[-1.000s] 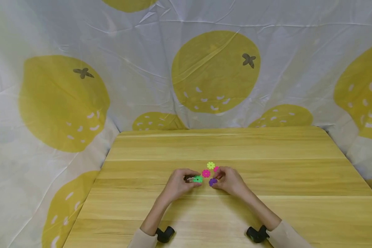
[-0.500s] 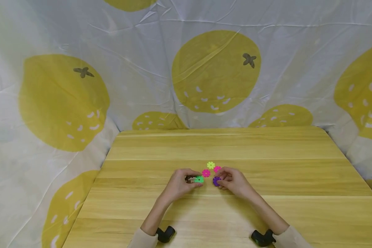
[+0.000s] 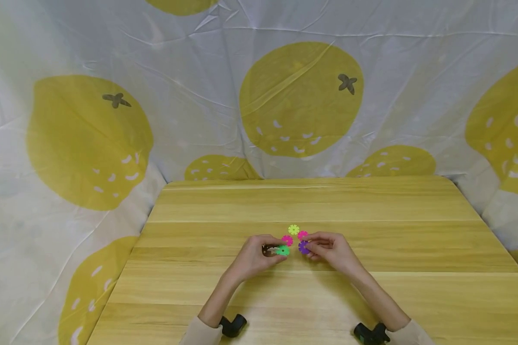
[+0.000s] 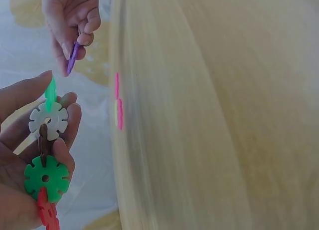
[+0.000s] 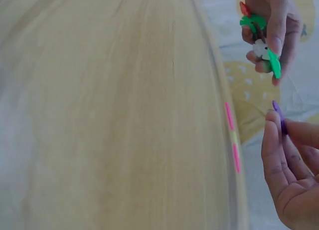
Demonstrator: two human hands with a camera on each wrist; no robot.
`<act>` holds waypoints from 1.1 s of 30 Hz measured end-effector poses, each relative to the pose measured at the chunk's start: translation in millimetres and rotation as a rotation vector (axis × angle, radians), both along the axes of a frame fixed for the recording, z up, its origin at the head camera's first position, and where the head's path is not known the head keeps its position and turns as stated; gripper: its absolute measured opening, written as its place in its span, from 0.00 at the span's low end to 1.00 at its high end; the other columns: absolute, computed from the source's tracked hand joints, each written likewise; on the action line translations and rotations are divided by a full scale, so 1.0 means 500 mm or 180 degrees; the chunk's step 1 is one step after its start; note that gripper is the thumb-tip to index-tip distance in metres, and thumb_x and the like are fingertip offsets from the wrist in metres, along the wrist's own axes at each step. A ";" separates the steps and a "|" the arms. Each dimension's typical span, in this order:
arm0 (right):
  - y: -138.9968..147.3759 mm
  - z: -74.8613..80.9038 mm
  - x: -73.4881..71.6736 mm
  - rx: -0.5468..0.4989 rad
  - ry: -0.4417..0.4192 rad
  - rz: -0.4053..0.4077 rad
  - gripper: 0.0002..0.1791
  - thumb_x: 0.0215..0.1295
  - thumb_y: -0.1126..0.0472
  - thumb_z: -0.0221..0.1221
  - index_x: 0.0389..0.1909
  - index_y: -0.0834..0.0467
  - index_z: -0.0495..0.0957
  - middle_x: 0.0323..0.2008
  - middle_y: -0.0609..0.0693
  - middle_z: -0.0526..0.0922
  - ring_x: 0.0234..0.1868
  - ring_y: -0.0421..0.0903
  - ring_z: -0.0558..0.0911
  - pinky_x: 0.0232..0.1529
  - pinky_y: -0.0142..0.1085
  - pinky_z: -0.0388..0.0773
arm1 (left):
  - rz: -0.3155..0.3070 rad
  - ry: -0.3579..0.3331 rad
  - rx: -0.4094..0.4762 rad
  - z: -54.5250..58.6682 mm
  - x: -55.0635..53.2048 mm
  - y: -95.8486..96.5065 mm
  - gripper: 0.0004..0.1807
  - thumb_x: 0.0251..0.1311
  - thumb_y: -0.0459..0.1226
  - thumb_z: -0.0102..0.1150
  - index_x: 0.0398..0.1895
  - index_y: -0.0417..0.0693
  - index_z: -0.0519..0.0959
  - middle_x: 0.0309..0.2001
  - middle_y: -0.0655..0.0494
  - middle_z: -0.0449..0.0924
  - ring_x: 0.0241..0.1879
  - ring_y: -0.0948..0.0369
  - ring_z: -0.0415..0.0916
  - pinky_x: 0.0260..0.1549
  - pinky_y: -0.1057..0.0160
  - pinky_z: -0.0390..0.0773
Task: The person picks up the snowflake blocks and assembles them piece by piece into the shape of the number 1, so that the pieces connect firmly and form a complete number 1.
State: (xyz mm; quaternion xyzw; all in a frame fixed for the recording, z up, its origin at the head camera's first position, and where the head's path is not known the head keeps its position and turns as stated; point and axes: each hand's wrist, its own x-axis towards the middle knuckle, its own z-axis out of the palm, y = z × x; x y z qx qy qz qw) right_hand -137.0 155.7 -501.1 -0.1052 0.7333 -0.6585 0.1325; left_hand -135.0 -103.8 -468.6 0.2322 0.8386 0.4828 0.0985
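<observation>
A chain of slotted snowflake discs lies in my left hand. The left wrist view shows it running from a red disc through a green disc, a brown disc and a white disc to a bright green disc at the thumb tip. Thumb and fingers of my right hand pinch a purple disc, apart from the chain. Beyond the hands are a pink disc, a second pink disc and a yellow-green disc, all on the table.
The wooden table spreads out around both hands. A pale curtain with printed lemons hangs behind it and at its sides. Black wrist-worn devices sit by both sleeves.
My right hand has moved rightward with the purple disc, changing its grip and uncovering more of one pink disc. My left hand has shifted slightly right with the chain.
</observation>
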 end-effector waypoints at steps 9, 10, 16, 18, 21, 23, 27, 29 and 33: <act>-0.008 0.009 0.009 -0.0170 0.0101 -0.0196 0.15 0.71 0.68 0.63 0.54 0.72 0.82 0.47 0.69 0.88 0.42 0.54 0.91 0.46 0.47 0.87 | -0.0036 0.0094 -0.0055 0.003 0.000 0.007 0.16 0.64 0.36 0.72 0.52 0.40 0.87 0.46 0.51 0.90 0.40 0.64 0.83 0.34 0.72 0.81; -0.009 0.010 0.011 -0.0210 0.0127 -0.0180 0.15 0.71 0.68 0.64 0.53 0.72 0.82 0.48 0.69 0.87 0.42 0.55 0.91 0.46 0.47 0.87 | -0.0042 0.0093 -0.0053 0.003 0.000 0.007 0.15 0.64 0.36 0.71 0.52 0.40 0.87 0.46 0.52 0.90 0.41 0.64 0.83 0.35 0.72 0.82; -0.014 0.010 0.020 -0.0421 0.0147 0.0018 0.17 0.69 0.70 0.65 0.55 0.75 0.80 0.49 0.71 0.86 0.44 0.56 0.91 0.47 0.48 0.86 | -0.0062 0.0048 -0.0017 0.004 0.001 0.005 0.14 0.64 0.37 0.71 0.51 0.44 0.88 0.46 0.52 0.90 0.44 0.60 0.85 0.37 0.71 0.83; -0.016 0.008 0.022 -0.0440 0.0136 0.0041 0.18 0.68 0.70 0.65 0.55 0.75 0.80 0.49 0.71 0.86 0.44 0.56 0.91 0.48 0.48 0.86 | -0.0070 0.0027 -0.0004 0.005 0.002 0.005 0.14 0.64 0.37 0.71 0.51 0.45 0.88 0.46 0.52 0.90 0.44 0.59 0.85 0.36 0.72 0.83; -0.017 0.007 0.024 -0.0437 0.0142 0.0042 0.18 0.67 0.70 0.66 0.56 0.74 0.80 0.48 0.69 0.87 0.44 0.55 0.91 0.48 0.48 0.86 | -0.0097 0.0047 -0.0022 0.005 0.002 0.004 0.14 0.65 0.37 0.70 0.52 0.44 0.88 0.46 0.51 0.89 0.43 0.60 0.85 0.36 0.72 0.83; -0.017 0.007 0.025 -0.0443 0.0163 0.0059 0.18 0.67 0.70 0.65 0.55 0.74 0.80 0.48 0.69 0.87 0.44 0.56 0.91 0.48 0.48 0.86 | -0.0113 0.0063 -0.0037 0.005 0.001 0.003 0.14 0.65 0.37 0.70 0.52 0.44 0.88 0.45 0.52 0.89 0.42 0.62 0.84 0.36 0.72 0.82; -0.018 0.008 0.026 -0.0449 0.0159 0.0093 0.17 0.68 0.70 0.65 0.55 0.74 0.80 0.48 0.70 0.87 0.45 0.56 0.91 0.48 0.48 0.85 | -0.0137 0.0109 -0.0066 0.004 0.000 0.000 0.14 0.66 0.37 0.69 0.52 0.44 0.88 0.45 0.52 0.89 0.38 0.67 0.81 0.35 0.72 0.81; -0.019 0.008 0.026 -0.0414 0.0167 0.0107 0.17 0.68 0.69 0.65 0.54 0.74 0.81 0.48 0.71 0.87 0.44 0.57 0.91 0.48 0.48 0.85 | -0.0143 0.0128 -0.0081 0.004 -0.001 0.000 0.14 0.65 0.37 0.69 0.52 0.45 0.88 0.44 0.52 0.90 0.36 0.68 0.80 0.34 0.72 0.81; -0.021 0.010 0.027 -0.0329 0.0200 0.0135 0.17 0.68 0.67 0.66 0.53 0.73 0.82 0.48 0.71 0.87 0.45 0.57 0.91 0.49 0.48 0.86 | -0.0151 0.0124 -0.0110 0.007 0.000 0.000 0.13 0.66 0.37 0.69 0.52 0.45 0.88 0.45 0.52 0.90 0.36 0.68 0.79 0.34 0.72 0.80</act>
